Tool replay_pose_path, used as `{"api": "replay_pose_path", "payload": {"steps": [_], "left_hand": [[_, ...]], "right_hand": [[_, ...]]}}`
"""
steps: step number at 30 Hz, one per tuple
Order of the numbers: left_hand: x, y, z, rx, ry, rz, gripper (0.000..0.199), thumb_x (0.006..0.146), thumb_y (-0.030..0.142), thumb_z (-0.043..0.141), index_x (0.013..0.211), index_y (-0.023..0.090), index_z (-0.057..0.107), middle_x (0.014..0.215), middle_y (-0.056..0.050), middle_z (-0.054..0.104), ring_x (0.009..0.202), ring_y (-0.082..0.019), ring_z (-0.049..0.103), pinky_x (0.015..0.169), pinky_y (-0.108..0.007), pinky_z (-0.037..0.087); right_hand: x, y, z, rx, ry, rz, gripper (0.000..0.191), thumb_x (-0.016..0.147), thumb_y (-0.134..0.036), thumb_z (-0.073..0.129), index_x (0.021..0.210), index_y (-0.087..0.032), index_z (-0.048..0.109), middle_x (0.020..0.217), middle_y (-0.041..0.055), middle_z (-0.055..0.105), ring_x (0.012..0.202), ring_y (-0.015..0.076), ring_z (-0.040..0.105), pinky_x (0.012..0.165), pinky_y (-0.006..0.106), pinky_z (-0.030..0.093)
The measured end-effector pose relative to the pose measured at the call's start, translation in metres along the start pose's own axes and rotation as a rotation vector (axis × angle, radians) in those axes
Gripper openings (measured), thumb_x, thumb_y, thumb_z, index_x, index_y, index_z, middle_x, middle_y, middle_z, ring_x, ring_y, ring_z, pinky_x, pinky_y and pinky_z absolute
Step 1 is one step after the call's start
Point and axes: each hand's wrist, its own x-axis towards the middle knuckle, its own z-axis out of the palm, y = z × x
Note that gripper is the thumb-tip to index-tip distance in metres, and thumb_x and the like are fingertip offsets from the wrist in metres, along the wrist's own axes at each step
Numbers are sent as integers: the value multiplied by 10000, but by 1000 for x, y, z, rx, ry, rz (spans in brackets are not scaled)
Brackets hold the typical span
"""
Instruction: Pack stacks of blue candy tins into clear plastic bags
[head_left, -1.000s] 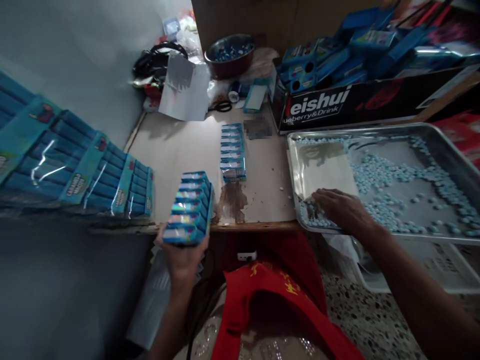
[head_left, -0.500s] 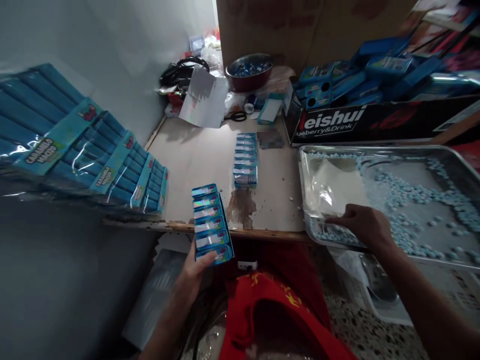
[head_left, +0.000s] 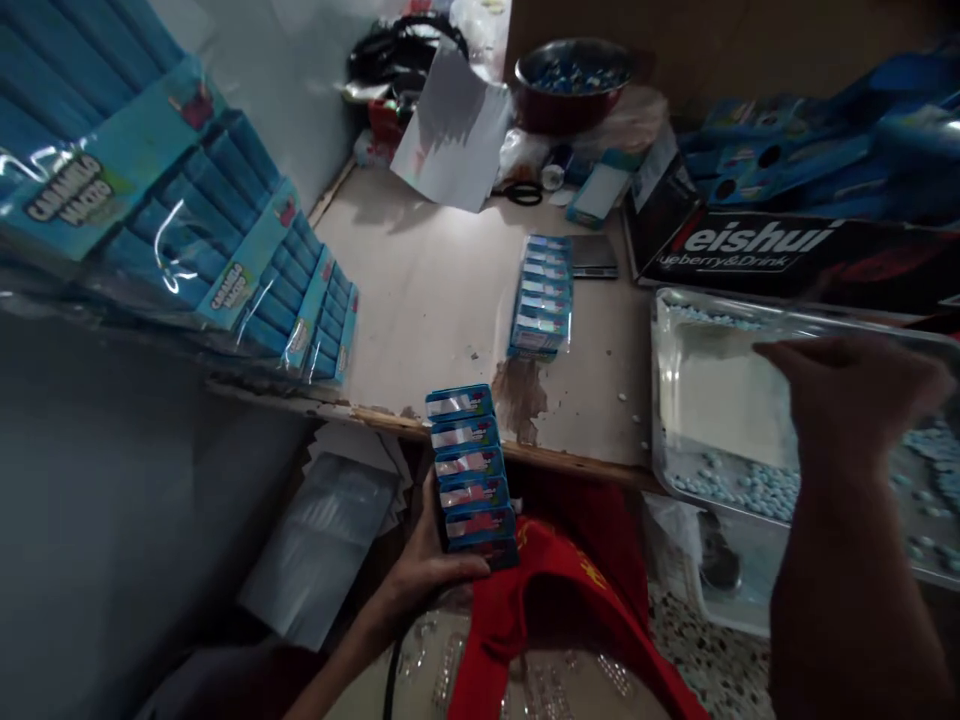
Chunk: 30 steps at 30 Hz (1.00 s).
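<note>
My left hand [head_left: 442, 560] is wrapped around the lower end of a blue box [head_left: 472, 465] filled with a row of small candy packs, held tilted just in front of the table edge. My right hand [head_left: 855, 385] hovers over a metal tray [head_left: 660, 400], its thumb and fingers pressed together; what they hold, if anything, I cannot make out, as the hand is blurred. Beneath it lies a flat cream sheet [head_left: 724, 405] in the tray, with pale blue candies [head_left: 739, 482] scattered around. A film-wrapped row of candy packs [head_left: 544, 295] stands on the table.
Wrapped blue candy packs [head_left: 217, 240] are stacked along the left wall. A black carton [head_left: 765, 245] of blue boxes stands behind the tray. At the back are a metal bowl [head_left: 570, 105], a white paper [head_left: 454, 135], scissors [head_left: 523, 192] and a dark flat object [head_left: 595, 257].
My right hand has risen from the tray's front edge towards its middle, and the glossy film over the cream sheet no longer shows there. My left hand still holds the box. The view has shifted.
</note>
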Motion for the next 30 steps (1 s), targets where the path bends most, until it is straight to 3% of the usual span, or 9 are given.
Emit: {"api": "replay_pose_path", "payload": {"steps": [2,5,9,12,16,19,21,26,30], "left_hand": [[1,0,-4,-69,-20,-19,1376,700,365,1011,1720,354,86,1635,-184,530,1470,-421,572,1199,-567,498],[3,-2,-13,-70,56,-2,1269,767,532,943,1736,329,149,1682,-177,485,1551,-416,478,1259,-567,430],[5,11,-28,205,54,13,1210,755,512,941,1735,280,271,1686,-161,497,1562,-392,466,1260,-524,428],[9,45,-35,590,231,88,694,825,456,881,1448,217,689,1423,-138,724,1341,-356,666,1159,-494,516],[36,103,-40,1058,609,745,231,972,389,765,1112,211,808,1069,-77,811,981,-241,754,949,-390,598],[77,140,-45,1508,620,1114,240,974,346,785,1162,201,813,1181,-108,800,1131,-279,712,1070,-442,544],[107,156,-45,1732,492,1063,308,951,312,802,1230,182,803,1262,-131,779,1194,-315,688,1079,-469,533],[148,171,-40,2059,316,532,225,1035,231,625,1120,149,816,1042,-126,786,1010,-314,742,775,-401,520],[141,164,-43,2190,318,491,185,1019,179,613,1008,151,796,957,-129,763,948,-297,730,653,-380,405]], "right_hand": [[7,-46,5,-1,116,-108,257,967,-603,684,972,-373,798,830,108,708,892,335,690,779,508,442],[4,-132,26,83,91,-493,293,1078,-502,570,972,-325,777,933,81,754,934,268,690,842,433,483],[-15,-233,94,22,-347,-930,373,1121,-350,479,972,-239,803,962,60,772,864,201,666,750,352,427],[-28,-271,157,-28,-702,-999,242,1066,-259,575,1011,-186,799,1068,55,784,888,173,661,705,311,345],[-38,-280,209,-78,-912,-1036,215,1020,-190,591,1012,-155,803,1102,84,784,877,162,637,681,304,258],[-40,-275,218,-86,-999,-1055,220,1000,-178,597,1022,-168,815,1094,85,787,855,151,625,680,292,249],[-41,-272,218,-75,-1024,-1055,238,1005,-181,584,1041,-177,819,1114,84,787,863,147,630,683,285,257],[-43,-264,219,-26,-1072,-1005,227,997,-186,623,1128,-161,807,1123,95,785,915,151,651,741,272,320],[-42,-250,206,-56,-1110,-977,277,972,-191,679,1234,-176,768,1128,86,784,909,158,663,723,277,321]]}}
